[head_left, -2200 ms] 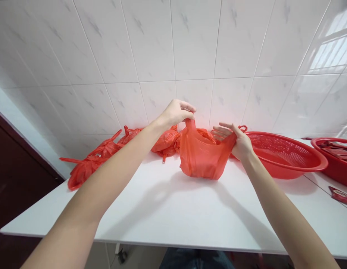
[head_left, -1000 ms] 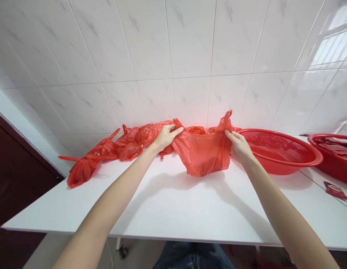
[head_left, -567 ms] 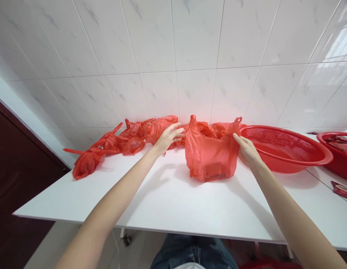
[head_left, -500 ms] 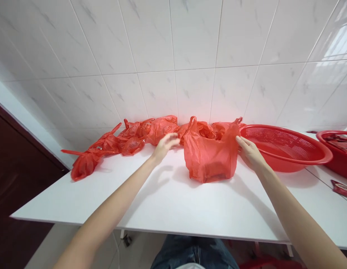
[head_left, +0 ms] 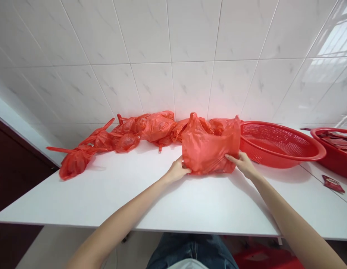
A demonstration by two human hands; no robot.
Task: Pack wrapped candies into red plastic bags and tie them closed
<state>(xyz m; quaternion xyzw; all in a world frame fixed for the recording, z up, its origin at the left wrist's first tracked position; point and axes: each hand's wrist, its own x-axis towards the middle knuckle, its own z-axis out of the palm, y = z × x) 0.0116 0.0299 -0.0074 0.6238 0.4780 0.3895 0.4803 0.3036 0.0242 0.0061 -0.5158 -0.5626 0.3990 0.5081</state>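
Note:
A red plastic bag (head_left: 208, 151) stands upright on the white table, its two handle loops pointing up. At its lower left side my left hand (head_left: 177, 170) grips the bag, thumb in front and fingers behind. My right hand (head_left: 243, 163) pinches the right side, with the thumb pressed on the front face. What lies inside the bag is hidden by the red plastic. Behind it, several knotted red bags (head_left: 158, 127) form a row along the tiled wall.
A large red perforated basin (head_left: 285, 158) stands right of the bag. Beyond it is another red basin (head_left: 334, 158) holding red packets. One small red packet (head_left: 333, 184) lies on the white table (head_left: 151, 201) near a seam. A tiled wall (head_left: 193, 37) rises behind.
My left hand has moved right and down onto the bag's left side. My right hand has slid lower and now pinches the bag's lower right. The view has shifted slightly.

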